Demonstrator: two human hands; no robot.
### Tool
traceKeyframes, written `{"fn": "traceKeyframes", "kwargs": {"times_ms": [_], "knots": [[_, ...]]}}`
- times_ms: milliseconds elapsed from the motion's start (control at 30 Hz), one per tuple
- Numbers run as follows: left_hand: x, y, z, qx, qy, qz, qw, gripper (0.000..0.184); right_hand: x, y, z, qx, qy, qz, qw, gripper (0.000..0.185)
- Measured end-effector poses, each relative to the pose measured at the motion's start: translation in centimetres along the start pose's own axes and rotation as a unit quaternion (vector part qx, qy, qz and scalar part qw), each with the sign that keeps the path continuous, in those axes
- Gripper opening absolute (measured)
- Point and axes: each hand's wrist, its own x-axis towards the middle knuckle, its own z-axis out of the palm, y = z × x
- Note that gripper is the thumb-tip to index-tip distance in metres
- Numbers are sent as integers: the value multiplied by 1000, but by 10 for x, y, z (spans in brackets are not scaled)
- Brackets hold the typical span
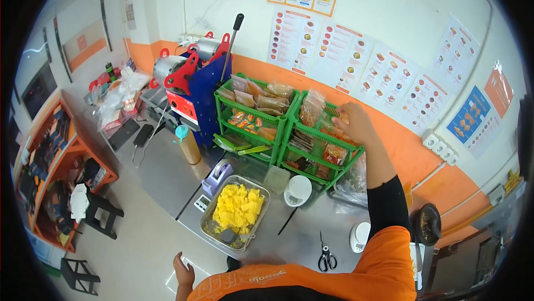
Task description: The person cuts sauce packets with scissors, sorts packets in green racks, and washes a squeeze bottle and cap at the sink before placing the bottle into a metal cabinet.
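My right hand (357, 126) reaches into the top basket of the right green tiered rack (349, 159). Its fingers are bent down among small clear packets (312, 107), some with orange-red contents; what they grip is hard to make out. Low at the left, away from the table, my left hand (183, 270) hangs with its fingers loosely apart and holds nothing. A second green rack (249, 113) with brown and colourful packets stands beside the first. In front of the racks, a clear tray (208, 226) holds yellow crumbly food (238, 207) and a grey scoop-like piece (228, 236).
On the steel table (267, 240) are white scales (297, 191), black-handled scissors (327, 259), a purple tape dispenser (217, 177), a timer (202, 203) and a blue-topped bottle (188, 144). A blue-red sealing machine (192, 95) stands behind. Black stools (99, 212) sit at left.
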Motion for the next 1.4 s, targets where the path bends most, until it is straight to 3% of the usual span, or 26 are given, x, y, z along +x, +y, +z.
{"fn": "traceKeyframes", "kwargs": {"times_ms": [100, 200, 300, 400, 500, 600, 800, 1000, 1100, 1133, 1200, 1300, 1400], "knots": [[-5, -7, 2, 3, -21, -12, 1000, 62, 45, 8, 11, 82, -117, 113, 983, 38], [-10, -19, 6, -13, -5, -26, 1000, 63, 78, 21, 50, -118, -212, 111, 964, 23], [-18, -34, 5, 2, -3, -51, 999, 66, 93, 22, 76, -187, -277, 58, 941, 17], [-33, -55, 7, -18, 20, -79, 996, 68, 108, 11, 72, -32, -241, 39, 969, 16], [-50, -82, 10, -10, 13, -92, 996, 69, 120, 34, 91, 15, -153, 69, 986, 18], [-65, -99, 15, -17, 19, -139, 990, 70, 122, 26, 88, -135, -256, 57, 956, 26], [-82, -150, 36, 3, 16, -127, 992, 75, 117, 11, 97, -166, -165, 53, 971, 65], [-100, -160, 39, 44, -47, -161, 985, 82, 136, 27, 109, -131, -302, 57, 943, 59], [-110, -167, 41, 77, -67, -169, 980, 87, 130, 22, 112, -108, -237, 57, 964, 51], [-112, -171, 41, 237, -2, -41, 971, 87, 131, 27, 118, -114, -245, 41, 962, 46], [-120, -174, 41, 119, -43, -152, 980, 88, 133, 40, 134, -127, -261, 10, 957, 37], [-122, -177, 45, 100, -61, -189, 975, 88, 130, 44, 139, -122, -233, -50, 964, 30], [-118, -178, 47, 87, -71, -210, 971, 89, 129, 20, 111, -54, -296, -46, 953, 28]]}}
